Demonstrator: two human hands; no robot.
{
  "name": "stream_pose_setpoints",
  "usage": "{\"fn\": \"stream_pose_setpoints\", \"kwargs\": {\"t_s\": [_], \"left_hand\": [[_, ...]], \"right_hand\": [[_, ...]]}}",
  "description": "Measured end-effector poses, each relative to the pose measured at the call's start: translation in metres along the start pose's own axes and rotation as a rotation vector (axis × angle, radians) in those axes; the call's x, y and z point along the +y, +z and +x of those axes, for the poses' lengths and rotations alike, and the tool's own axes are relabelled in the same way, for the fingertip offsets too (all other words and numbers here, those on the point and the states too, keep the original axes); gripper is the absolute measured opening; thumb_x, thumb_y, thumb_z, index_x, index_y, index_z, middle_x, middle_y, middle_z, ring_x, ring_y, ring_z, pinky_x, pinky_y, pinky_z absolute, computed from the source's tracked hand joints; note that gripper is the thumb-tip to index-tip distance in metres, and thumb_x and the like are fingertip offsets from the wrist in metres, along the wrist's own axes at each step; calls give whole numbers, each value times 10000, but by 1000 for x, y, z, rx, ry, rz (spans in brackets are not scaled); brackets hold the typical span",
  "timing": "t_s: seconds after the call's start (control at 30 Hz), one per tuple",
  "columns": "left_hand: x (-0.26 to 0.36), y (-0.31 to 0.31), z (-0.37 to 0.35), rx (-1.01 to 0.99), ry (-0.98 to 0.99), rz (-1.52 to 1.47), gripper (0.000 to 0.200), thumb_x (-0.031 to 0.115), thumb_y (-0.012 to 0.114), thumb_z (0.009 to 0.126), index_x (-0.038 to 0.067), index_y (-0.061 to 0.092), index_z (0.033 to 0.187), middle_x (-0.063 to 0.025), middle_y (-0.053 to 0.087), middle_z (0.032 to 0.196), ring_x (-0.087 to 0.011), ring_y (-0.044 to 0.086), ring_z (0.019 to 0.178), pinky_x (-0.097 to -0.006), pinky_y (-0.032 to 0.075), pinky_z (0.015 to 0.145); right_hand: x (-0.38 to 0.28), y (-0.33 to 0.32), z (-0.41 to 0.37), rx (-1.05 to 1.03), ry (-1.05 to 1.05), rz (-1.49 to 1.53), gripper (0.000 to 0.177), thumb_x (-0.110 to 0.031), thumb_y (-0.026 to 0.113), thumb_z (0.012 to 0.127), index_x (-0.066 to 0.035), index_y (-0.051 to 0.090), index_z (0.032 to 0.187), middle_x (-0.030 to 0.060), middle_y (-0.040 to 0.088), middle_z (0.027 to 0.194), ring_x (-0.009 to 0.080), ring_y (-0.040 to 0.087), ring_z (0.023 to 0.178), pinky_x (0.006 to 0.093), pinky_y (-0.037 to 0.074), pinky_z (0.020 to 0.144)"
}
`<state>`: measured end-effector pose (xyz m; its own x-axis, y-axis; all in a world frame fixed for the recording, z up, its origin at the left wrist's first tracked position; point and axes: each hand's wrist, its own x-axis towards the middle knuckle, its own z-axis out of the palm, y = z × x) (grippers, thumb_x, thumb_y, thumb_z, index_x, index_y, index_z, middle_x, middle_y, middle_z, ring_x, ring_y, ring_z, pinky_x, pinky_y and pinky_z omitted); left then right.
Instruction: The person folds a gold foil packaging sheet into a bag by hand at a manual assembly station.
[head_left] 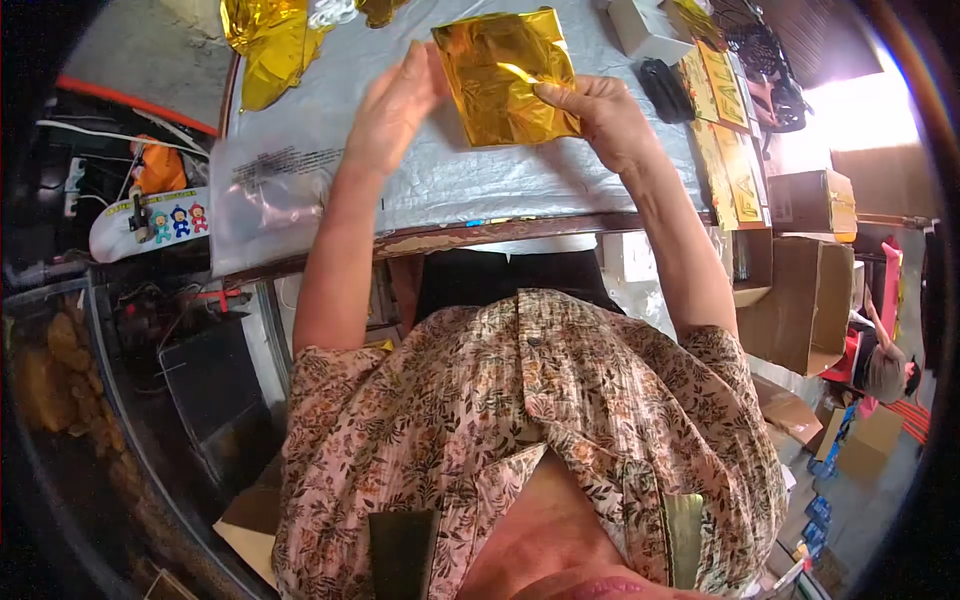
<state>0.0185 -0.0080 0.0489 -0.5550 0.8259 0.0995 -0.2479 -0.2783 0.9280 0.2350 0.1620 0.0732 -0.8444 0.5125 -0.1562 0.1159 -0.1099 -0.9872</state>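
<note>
A folded, shiny gold foil sheet (505, 75) is held up over the silver-grey table cover (450, 190). My right hand (605, 115) pinches its lower right side, with the thumb on top of the foil. At the foil's left edge is my left hand (395, 105); its fingers are partly hidden and blurred, so whether they grip the foil is unclear. More crumpled gold foil (270, 50) lies at the table's upper left, near a white bundle (332, 12).
A clear plastic bag (265, 205) lies at the table's left. On the right are a black case (665, 90), a white box (648, 30) and yellow printed packets (735, 175). Cardboard boxes (795, 305) stand beyond, with another person (880, 365) farther right.
</note>
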Motion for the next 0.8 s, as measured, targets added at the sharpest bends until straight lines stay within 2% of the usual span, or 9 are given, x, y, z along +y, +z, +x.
{"fn": "stream_pose_setpoints", "kwargs": {"t_s": [0.07,0.1,0.27,0.4,0.47,0.6,0.63,0.77,0.8], "left_hand": [[-12,-1,-6,-306,-180,-335,579,439,573,1099,-7,541,1466,-106,663,1379,-187,656,1235,-366,503,1091],[-10,8,-9,-307,-182,-332,579,439,573,1099,-7,541,1466,-106,663,1379,-187,656,1235,-366,503,1091],[-16,35,-23,-112,-241,-221,373,285,721,1033,9,687,1282,-74,739,1228,-148,690,1126,-340,537,1006],[-20,51,-31,36,-205,-258,283,215,724,1029,20,711,1235,-66,749,1188,-149,707,1077,-327,554,986],[-27,50,-32,51,-222,-281,284,208,719,1032,20,701,1245,-65,743,1197,-156,709,1080,-329,557,983],[-25,56,-38,110,-239,-302,297,193,703,1041,19,667,1280,-71,725,1219,-177,710,1103,-346,562,991],[-25,55,-38,111,-241,-301,297,193,703,1041,19,667,1280,-71,725,1219,-177,710,1103,-346,562,991],[-33,52,-39,103,-250,-325,331,210,702,1043,20,640,1307,-80,718,1225,-193,708,1125,-369,561,1015],[-33,53,-37,99,-251,-349,339,217,700,1044,21,635,1313,-78,715,1224,-201,708,1125,-378,559,1024]], "right_hand": [[0,0,0,-64,77,248,268,-153,727,1009,79,744,1141,127,789,1064,184,760,934,295,595,850],[2,1,-1,-63,100,296,273,-163,733,1006,70,741,1148,129,782,1098,182,753,967,296,593,870],[7,16,-11,-4,105,402,304,-197,754,993,50,735,1169,121,773,1133,178,742,999,303,584,909],[11,27,-18,166,88,347,339,-261,752,1000,40,745,1157,97,777,1093,157,729,937,298,575,852],[21,22,-10,202,26,18,368,-317,741,1011,39,767,1098,75,785,1022,124,714,907,281,556,806],[12,19,-12,303,-168,-144,416,-392,750,998,2,789,1128,38,787,983,92,697,864,266,538,825],[15,17,-7,314,-256,-28,415,-321,813,956,69,770,1093,74,783,918,92,689,763,230,523,689],[29,10,12,269,-89,13,245,-214,679,1023,8,763,1084,53,767,950,110,687,794,303,543,741],[26,16,13,333,-130,34,209,-191,701,1012,-3,758,939,13,718,810,74,609,669,270,470,614]]}}
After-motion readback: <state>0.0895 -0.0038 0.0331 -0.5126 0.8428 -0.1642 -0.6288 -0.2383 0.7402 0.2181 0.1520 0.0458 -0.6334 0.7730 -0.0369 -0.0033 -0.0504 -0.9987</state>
